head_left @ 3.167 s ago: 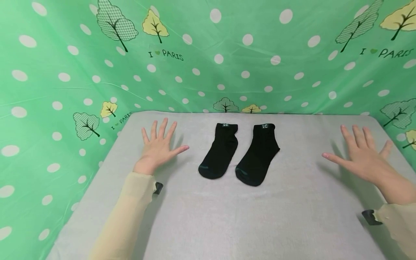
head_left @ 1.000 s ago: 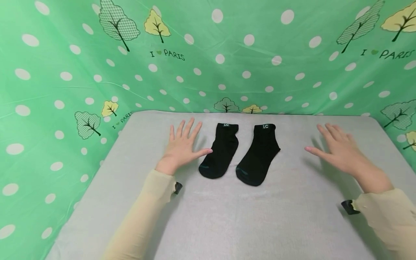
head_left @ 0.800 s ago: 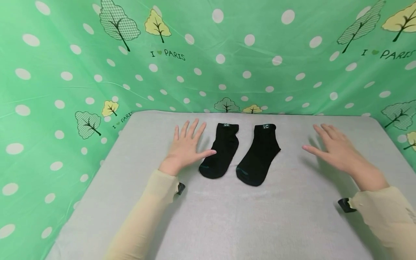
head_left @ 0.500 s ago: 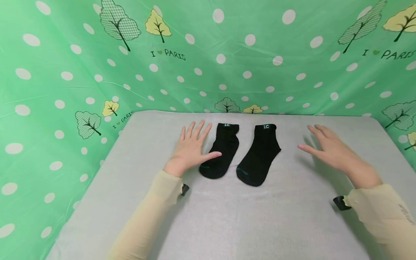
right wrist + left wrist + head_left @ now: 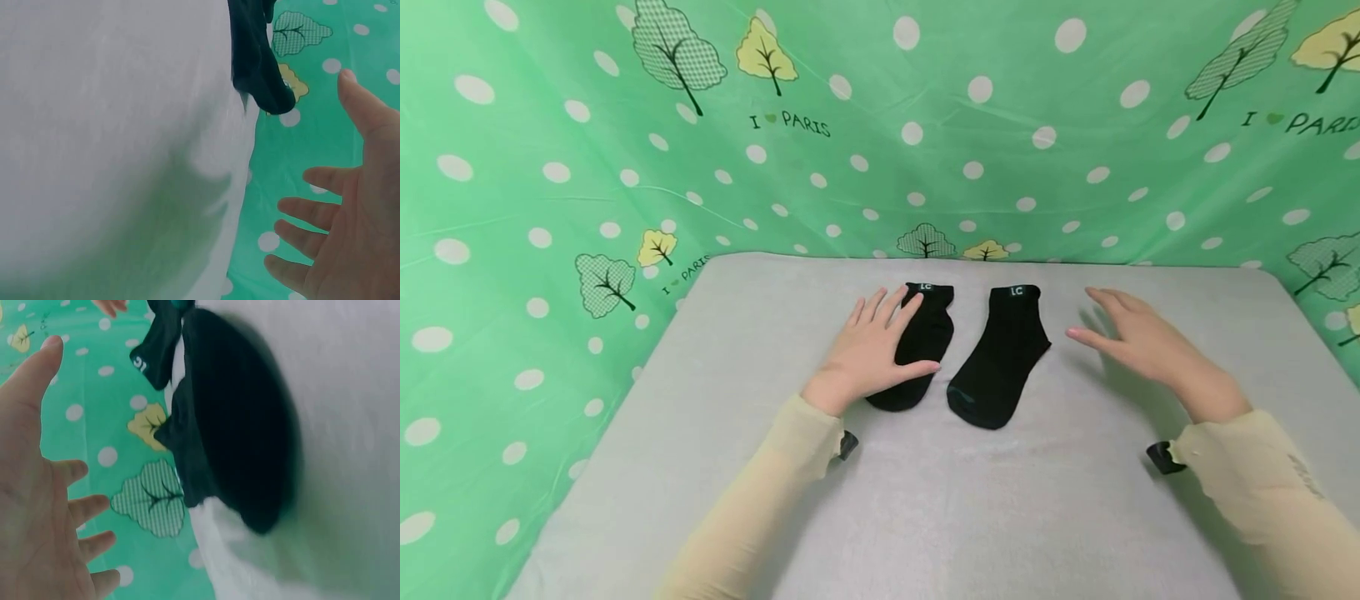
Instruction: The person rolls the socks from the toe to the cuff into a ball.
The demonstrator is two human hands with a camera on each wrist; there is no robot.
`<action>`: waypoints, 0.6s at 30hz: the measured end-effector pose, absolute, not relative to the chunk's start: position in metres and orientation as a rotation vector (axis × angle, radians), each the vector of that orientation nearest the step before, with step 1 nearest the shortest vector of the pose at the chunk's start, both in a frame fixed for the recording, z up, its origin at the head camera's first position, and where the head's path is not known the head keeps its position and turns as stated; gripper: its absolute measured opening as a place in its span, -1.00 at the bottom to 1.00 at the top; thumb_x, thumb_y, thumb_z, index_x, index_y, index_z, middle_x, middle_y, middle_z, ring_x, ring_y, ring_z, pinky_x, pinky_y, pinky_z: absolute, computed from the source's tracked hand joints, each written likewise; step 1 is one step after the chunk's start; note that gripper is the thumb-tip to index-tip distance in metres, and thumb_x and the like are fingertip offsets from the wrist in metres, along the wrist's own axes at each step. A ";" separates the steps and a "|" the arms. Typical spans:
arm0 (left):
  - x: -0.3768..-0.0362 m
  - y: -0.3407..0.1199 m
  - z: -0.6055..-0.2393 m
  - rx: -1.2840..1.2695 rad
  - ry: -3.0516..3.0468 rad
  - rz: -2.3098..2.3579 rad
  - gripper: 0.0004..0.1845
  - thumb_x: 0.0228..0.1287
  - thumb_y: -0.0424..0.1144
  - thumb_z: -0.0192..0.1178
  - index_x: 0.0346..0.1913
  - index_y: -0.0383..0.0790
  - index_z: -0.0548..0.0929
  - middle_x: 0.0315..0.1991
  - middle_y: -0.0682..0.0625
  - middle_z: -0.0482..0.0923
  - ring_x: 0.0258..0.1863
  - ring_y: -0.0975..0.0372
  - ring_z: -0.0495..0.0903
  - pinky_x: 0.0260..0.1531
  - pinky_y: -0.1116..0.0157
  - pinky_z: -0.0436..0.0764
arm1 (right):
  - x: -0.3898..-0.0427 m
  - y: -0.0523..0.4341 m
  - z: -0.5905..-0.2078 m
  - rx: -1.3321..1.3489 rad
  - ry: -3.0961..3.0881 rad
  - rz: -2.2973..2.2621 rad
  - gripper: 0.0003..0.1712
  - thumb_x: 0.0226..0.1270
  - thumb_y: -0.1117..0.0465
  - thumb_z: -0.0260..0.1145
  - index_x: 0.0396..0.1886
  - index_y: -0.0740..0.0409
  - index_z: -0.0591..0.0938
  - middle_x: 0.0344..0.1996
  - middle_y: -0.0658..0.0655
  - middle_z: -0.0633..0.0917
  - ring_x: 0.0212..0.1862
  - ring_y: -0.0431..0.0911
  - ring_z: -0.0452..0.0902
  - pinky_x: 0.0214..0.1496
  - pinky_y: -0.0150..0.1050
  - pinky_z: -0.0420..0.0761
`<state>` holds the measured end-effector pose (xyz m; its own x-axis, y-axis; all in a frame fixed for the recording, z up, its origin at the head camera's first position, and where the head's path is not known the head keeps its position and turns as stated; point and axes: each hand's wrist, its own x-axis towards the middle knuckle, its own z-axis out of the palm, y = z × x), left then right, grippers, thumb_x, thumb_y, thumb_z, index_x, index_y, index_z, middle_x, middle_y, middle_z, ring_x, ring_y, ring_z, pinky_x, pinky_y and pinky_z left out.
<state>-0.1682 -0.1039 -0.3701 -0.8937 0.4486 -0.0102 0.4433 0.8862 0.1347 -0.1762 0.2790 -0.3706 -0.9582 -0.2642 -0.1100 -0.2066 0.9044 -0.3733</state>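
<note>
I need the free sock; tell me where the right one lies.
In the head view the right sock lies flat on the grey table, beside the left sock, with the right hand open just to its right, not touching.

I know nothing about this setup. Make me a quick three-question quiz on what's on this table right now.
1. True or false: the left hand is over the left sock.
2. How many black socks lie on the grey table?
3. The right hand is: A gripping the right sock; B open, beside that sock, not touching it; C out of view.

Key: 1 true. 2 two. 3 B.
</note>
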 end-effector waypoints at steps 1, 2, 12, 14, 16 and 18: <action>-0.168 -0.102 -0.371 0.726 3.010 0.201 0.08 0.17 0.57 -0.03 0.62 0.13 -0.12 0.64 0.04 -0.16 0.63 0.01 -0.15 0.59 -0.04 -0.12 | -0.177 0.277 -0.371 -0.363 2.908 -0.544 0.08 0.41 -0.36 0.10 0.59 0.26 0.00 0.52 0.47 0.09 0.51 0.43 -0.05 0.44 0.43 0.03; -0.167 -0.100 -0.371 0.741 3.010 0.203 0.08 0.17 0.57 -0.02 0.62 0.13 -0.11 0.64 0.03 -0.14 0.63 0.01 -0.13 0.59 -0.03 -0.10 | -0.178 0.276 -0.371 -0.365 2.905 -0.543 0.08 0.41 -0.36 0.09 0.59 0.27 0.00 0.52 0.48 0.09 0.51 0.44 -0.04 0.44 0.43 0.03; -0.154 -0.077 -0.375 0.862 2.923 0.249 0.04 0.21 0.52 0.01 0.61 0.05 -0.01 0.62 0.01 -0.05 0.60 0.03 -0.01 0.59 0.13 0.02 | -0.188 0.262 -0.378 -0.420 2.916 -0.530 0.04 0.44 -0.34 0.08 0.57 0.31 0.05 0.48 0.52 0.15 0.48 0.46 0.02 0.44 0.42 0.08; -0.150 -0.073 -0.375 0.886 2.896 0.273 0.03 0.22 0.50 0.03 0.60 0.04 0.02 0.62 0.01 -0.02 0.59 0.05 0.03 0.58 0.15 0.07 | -0.189 0.259 -0.379 -0.425 2.914 -0.533 0.03 0.44 -0.33 0.08 0.56 0.33 0.06 0.48 0.52 0.16 0.47 0.46 0.03 0.44 0.41 0.09; -0.146 -0.068 -0.376 0.899 2.874 0.290 0.01 0.22 0.49 0.05 0.60 0.05 0.05 0.61 0.02 0.02 0.58 0.09 0.06 0.56 0.17 0.13 | -0.190 0.255 -0.380 -0.424 2.912 -0.542 0.02 0.45 -0.32 0.08 0.55 0.34 0.08 0.47 0.52 0.17 0.47 0.45 0.04 0.45 0.40 0.10; -0.142 -0.064 -0.377 0.901 2.857 0.307 0.00 0.21 0.48 0.08 0.59 0.07 0.08 0.60 0.04 0.05 0.57 0.13 0.10 0.51 0.17 0.24 | -0.191 0.253 -0.380 -0.421 2.910 -0.548 0.02 0.45 -0.32 0.08 0.54 0.36 0.09 0.47 0.53 0.17 0.47 0.45 0.04 0.45 0.39 0.11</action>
<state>-0.1425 -0.0640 -0.3769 -0.8133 0.5786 -0.0620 0.5522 0.8010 0.2315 -0.1914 0.2527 -0.3801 -0.9492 -0.2999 -0.0948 -0.2449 0.8938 -0.3756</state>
